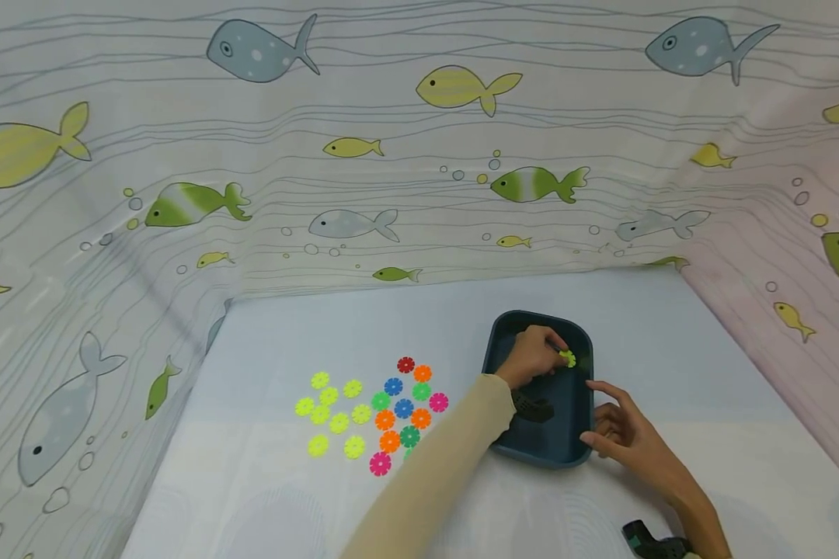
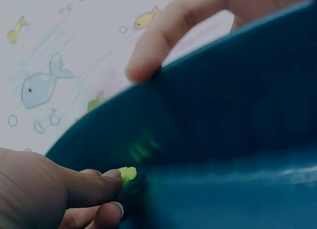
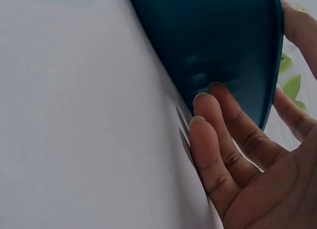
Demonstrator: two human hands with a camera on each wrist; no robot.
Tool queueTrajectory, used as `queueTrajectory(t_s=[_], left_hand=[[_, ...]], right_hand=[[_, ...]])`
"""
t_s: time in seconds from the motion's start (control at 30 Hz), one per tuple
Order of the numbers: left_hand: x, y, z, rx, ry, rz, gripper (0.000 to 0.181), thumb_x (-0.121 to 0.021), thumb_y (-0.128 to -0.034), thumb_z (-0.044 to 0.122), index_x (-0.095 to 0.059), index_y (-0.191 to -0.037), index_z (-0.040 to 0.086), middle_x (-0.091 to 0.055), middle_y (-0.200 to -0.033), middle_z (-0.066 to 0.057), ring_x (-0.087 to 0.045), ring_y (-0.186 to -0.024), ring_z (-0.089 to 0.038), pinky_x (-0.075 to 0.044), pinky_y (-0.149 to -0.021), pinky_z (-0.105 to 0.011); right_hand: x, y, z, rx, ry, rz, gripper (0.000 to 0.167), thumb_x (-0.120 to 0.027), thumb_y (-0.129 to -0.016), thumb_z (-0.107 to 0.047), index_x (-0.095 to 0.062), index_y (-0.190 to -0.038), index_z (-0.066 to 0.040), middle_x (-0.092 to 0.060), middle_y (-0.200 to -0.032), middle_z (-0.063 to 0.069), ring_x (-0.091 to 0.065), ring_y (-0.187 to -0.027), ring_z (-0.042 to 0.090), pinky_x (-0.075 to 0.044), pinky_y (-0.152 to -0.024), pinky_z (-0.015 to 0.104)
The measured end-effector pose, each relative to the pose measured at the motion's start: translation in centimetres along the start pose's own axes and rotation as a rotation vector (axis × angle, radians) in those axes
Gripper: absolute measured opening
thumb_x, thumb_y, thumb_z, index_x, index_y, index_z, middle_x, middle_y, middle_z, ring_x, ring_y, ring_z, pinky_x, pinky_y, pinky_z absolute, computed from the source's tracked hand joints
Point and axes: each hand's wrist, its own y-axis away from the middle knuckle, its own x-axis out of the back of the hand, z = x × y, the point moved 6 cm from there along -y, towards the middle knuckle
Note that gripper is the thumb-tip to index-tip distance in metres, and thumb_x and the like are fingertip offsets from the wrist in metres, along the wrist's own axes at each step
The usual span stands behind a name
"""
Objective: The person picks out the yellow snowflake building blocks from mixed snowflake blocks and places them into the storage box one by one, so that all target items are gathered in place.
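My left hand (image 1: 537, 355) reaches inside a dark blue plastic bin (image 1: 489, 357). Its thumb and fingers pinch a small yellow notched disc (image 1: 568, 358), which the left wrist view shows close to the bin's inner wall. At the bin's right side is my right hand (image 1: 622, 435). Index finger and thumb meet the rim, while the other fingers (image 3: 205, 144) lie against the outer wall in the right wrist view. Left of the bin, yellow discs (image 1: 339, 423) lie loosely grouped. Beside them are mixed discs in orange (image 1: 384, 420), blue (image 1: 404, 407), green, pink and red.
A white tabletop (image 1: 266, 334) bears everything. Fish-printed sheeting (image 1: 363, 186) rises at the back and both sides. The beige left sleeve (image 1: 433, 466) crosses the front and partly hides the nearest mixed discs. A black device (image 1: 646, 539) is worn on the right wrist.
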Motion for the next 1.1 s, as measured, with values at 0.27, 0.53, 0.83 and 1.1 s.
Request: queueTrajectory(t_s=[0.27,0.53,0.83,1.1], left_hand=[[0.5,-0.4,-0.4,0.015,-0.093,0.061,0.015,-0.085,-0.0836,0.004,-0.074,-0.092,0.009,-0.064,-0.073,0.003,-0.061,-0.054,-0.009,-0.047,-0.048,-0.022],[0.5,-0.4,-0.2,-0.013,-0.245,0.057,0.016,-0.087,-0.085,0.015,-0.074,-0.094,0.013,-0.062,-0.075,0.004,-0.057,-0.059,-0.01,-0.047,-0.053,-0.025],[1.2,0.0,0.3,-0.083,-0.203,-0.005,0.017,-0.083,-0.0889,0.016,-0.074,-0.102,0.013,-0.065,-0.07,0.005,-0.061,-0.059,-0.009,-0.048,-0.053,-0.024],[2.5,1.5,1.5,-0.19,-0.153,-0.132,0.028,-0.08,-0.0924,0.017,-0.072,-0.117,0.008,-0.067,-0.076,0.007,-0.072,-0.071,-0.018,-0.053,-0.057,-0.024]], right_hand=[[-0.1,0.0,-0.2,0.01,-0.005,-0.01,0.078,-0.069,-0.099,-0.006,-0.023,-0.161,-0.016,-0.057,-0.11,0.023,-0.064,-0.077,0.029,-0.055,-0.064,0.038],[-0.2,0.0,-0.5,0.034,-0.011,-0.015,0.077,-0.067,-0.099,-0.003,-0.022,-0.161,-0.013,-0.056,-0.11,0.026,-0.063,-0.076,0.029,-0.054,-0.063,0.037],[-0.1,0.0,-0.6,0.039,0.006,-0.014,0.076,-0.066,-0.099,-0.002,-0.023,-0.161,-0.013,-0.056,-0.107,0.025,-0.063,-0.075,0.028,-0.053,-0.063,0.037],[-0.1,0.0,-0.4,0.018,0.026,-0.003,0.075,-0.067,-0.099,-0.003,-0.024,-0.16,-0.014,-0.057,-0.107,0.023,-0.064,-0.077,0.027,-0.055,-0.064,0.036]])
